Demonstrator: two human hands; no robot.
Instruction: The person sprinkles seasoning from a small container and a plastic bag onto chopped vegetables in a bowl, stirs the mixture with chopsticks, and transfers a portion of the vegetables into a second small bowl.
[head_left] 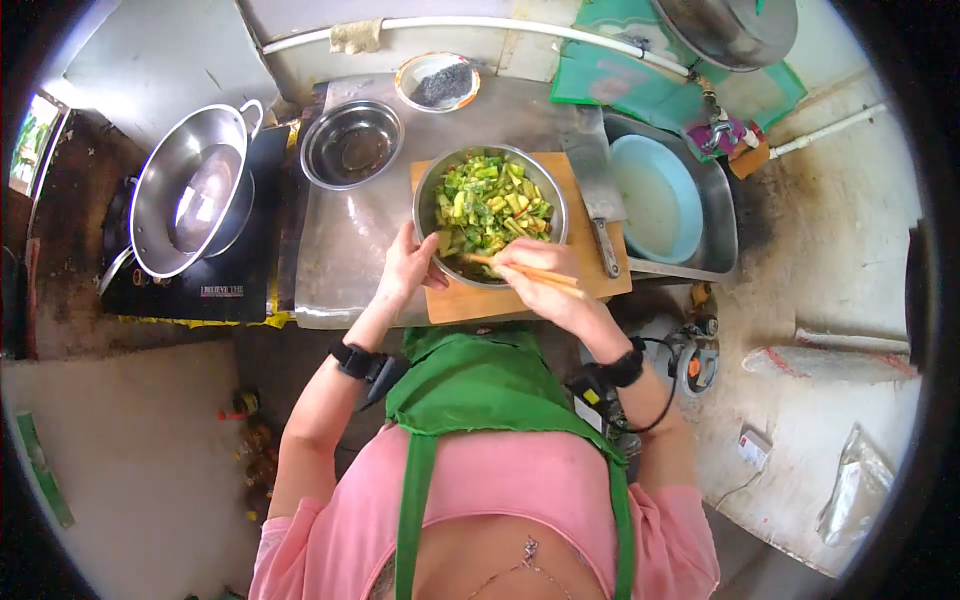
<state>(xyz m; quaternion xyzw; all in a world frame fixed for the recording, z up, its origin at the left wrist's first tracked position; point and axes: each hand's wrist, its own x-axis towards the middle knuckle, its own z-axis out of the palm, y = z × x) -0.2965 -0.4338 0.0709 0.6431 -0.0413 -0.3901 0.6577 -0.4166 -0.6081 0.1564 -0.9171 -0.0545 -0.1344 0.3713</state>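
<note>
Left hand [407, 268] pinches the near-left rim of the steel bowl [424, 195], seated on the wooden board [440, 305], right hand [555, 287] grips chopsticks [486, 261] dipped in the chopped greens [490, 200]; risk judged: hard stirring could spill pieces or skid the bowl should the left slacken.

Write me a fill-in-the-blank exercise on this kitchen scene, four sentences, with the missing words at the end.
1. The person's right hand holds a pair of slender ____.
2. The steel bowl of chopped greens rests on a wooden ____.
3. The round plastic basin in the sink is light ____ in colour.
4. Over a pink top, the person wears an apron coloured ____.

Missing words: chopsticks; cutting board; blue; green.
</note>
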